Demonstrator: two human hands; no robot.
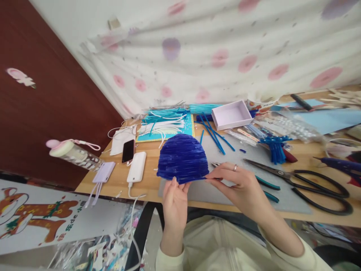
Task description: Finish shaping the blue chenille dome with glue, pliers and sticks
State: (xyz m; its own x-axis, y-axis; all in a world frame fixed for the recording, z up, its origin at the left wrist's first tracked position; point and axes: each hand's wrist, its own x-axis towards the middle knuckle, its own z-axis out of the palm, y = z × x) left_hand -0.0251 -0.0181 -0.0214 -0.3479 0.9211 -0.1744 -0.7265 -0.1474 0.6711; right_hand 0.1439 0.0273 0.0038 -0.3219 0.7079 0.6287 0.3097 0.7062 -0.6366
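A dark blue dome-shaped piece [182, 157] made of fuzzy pipe-cleaner rows is held up above the table's near edge. My left hand [175, 201] grips its lower edge from below with thumb and fingers. My right hand [239, 184], wearing a ring, pinches the piece's lower right corner, where a thin blue strand sticks out. Both hands are over a grey cutting mat [248, 158] on the wooden table [146, 154].
Large black scissors [307, 180] and teal-handled pliers [267, 188] lie right of my hands. Loose blue stems [216, 137], a pale open box [231, 114], cyan and white stems [166, 122], a phone [128, 150], power banks [137, 167] and a bottle [75, 154] lie left and behind.
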